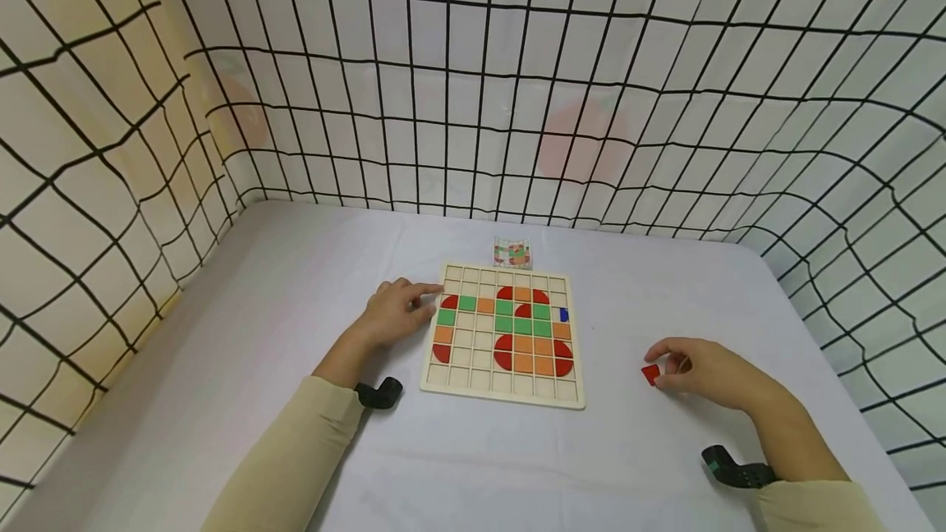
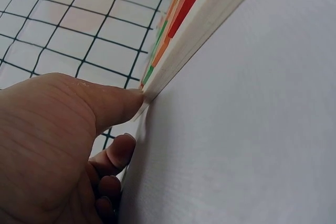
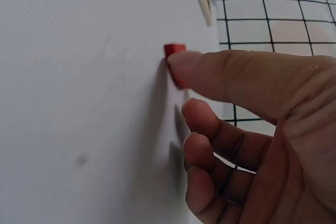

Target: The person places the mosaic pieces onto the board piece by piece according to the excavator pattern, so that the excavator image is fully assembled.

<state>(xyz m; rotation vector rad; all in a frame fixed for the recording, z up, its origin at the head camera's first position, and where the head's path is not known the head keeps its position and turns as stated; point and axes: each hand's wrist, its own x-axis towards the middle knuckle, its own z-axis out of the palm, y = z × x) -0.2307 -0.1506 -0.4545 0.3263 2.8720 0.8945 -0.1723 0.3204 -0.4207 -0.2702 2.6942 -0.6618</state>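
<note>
A pale wooden grid board [image 1: 473, 380] lies on the white table, with red, green, orange and blue pieces in some of its squares. At the board's left edge is my left hand [image 1: 397, 312], its index finger stretched toward the rim. In the left wrist view, the thumb [image 2: 118, 103] touches the board's side [image 2: 178, 56], while the other fingers bend loosely below. To the right of the board, my right hand [image 1: 702, 368] pinches a small red piece [image 1: 650, 374] between thumb and fingers. The thumb partly covers the red piece [image 3: 175, 51] in the right wrist view.
Just behind the board stands a small pattern card [image 1: 512, 253] with a coloured design. A black wire grid [image 1: 480, 97] encloses the table [image 1: 628, 294] at the back and on both sides. Black devices are strapped to the left wrist [image 1: 380, 394] and right wrist [image 1: 739, 470].
</note>
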